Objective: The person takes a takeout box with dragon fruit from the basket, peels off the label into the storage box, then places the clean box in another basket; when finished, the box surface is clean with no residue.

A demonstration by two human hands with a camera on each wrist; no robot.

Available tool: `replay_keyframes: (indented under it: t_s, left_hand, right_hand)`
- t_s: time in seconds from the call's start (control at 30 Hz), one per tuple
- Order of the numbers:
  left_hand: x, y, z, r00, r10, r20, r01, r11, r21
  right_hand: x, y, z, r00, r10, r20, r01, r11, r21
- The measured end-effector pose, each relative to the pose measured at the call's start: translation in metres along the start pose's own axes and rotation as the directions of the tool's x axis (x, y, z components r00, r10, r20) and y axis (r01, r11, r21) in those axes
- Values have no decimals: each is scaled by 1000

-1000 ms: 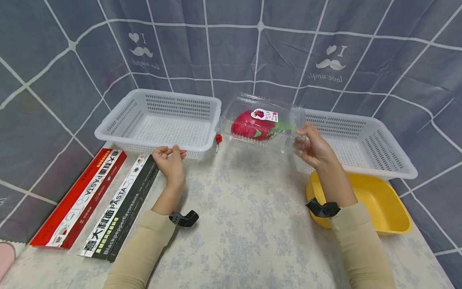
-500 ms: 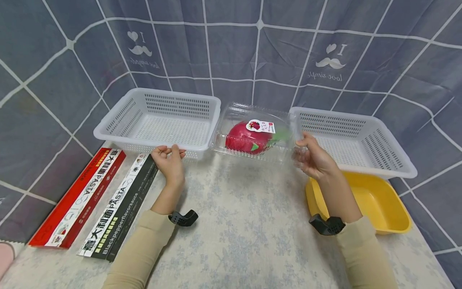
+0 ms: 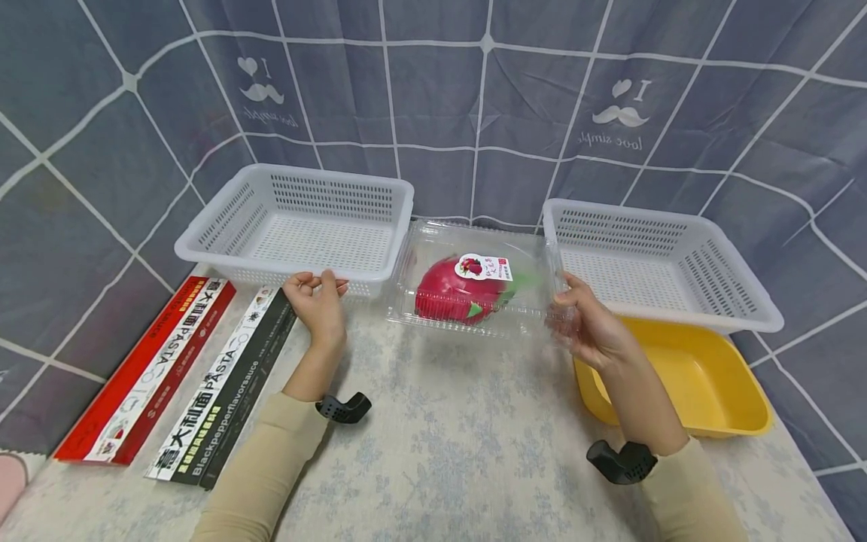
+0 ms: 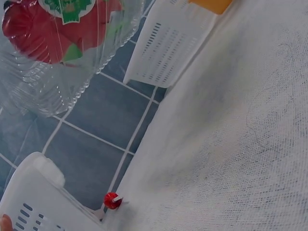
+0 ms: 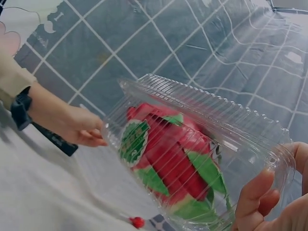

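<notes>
My right hand (image 3: 589, 324) grips the right end of a clear plastic clamshell box (image 3: 433, 242), raised between two white baskets. Inside the box lies a red-pink dragon fruit (image 3: 443, 290) with green tips, and a printed sticker (image 3: 484, 267) shows on the lid. In the right wrist view, thumb and fingers pinch the box's corner. My left hand (image 3: 317, 309) holds the front rim of the left white basket (image 3: 223, 260). A red lollipop (image 4: 112, 200) lies beside that basket in the left wrist view; the box covers its spot in the head view.
A second white basket (image 3: 738, 320) stands at the back right, with a yellow basin (image 3: 704, 384) in front of it. A red pasta box (image 3: 145, 369) and a black pasta box (image 3: 226, 391) lie at the left. A tiled-pattern curtain (image 3: 433, 98) hangs behind.
My right hand has brought the clamshell box down and toward me, and its lid now faces up more. My left hand has stayed at the basket rim.
</notes>
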State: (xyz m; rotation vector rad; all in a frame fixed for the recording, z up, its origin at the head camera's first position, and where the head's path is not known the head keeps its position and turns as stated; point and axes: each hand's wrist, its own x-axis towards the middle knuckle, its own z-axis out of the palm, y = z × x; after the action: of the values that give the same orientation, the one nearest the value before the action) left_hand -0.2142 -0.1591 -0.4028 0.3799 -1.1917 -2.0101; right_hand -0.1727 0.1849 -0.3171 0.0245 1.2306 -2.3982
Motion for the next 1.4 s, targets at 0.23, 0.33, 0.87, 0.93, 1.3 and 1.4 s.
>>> replay_keyframes:
  t_s: [0.23,0.33,0.87,0.93,1.3,1.4]
  left_hand:
    - [0,-1,0,1000,3,-5,-3,1000,-1]
    - [1,-1,-1,1000,4,-2,-4,1000,-6]
    - [0,-1,0,1000,9,-4,-9,1000,-1]
    - [0,0,1,1000,3,-7,-3,1000,1]
    - [1,-2,0,1000,2,1,-2,1000,-5]
    - [1,-2,0,1000,-4,-3,4,1000,-2]
  right_hand:
    - [-8,17,-6,998,31,50,-32,999,26]
    - [-12,25,-10,997,43,59,-43,999,-4]
    - [-23,62,-30,999,-6,34,8,998,-60]
    - [-24,67,-31,1000,-6,22,8,996,-90]
    - [-27,86,-44,999,-22,32,26,992,-123]
    - [-27,90,-48,997,-38,74,46,993,-104]
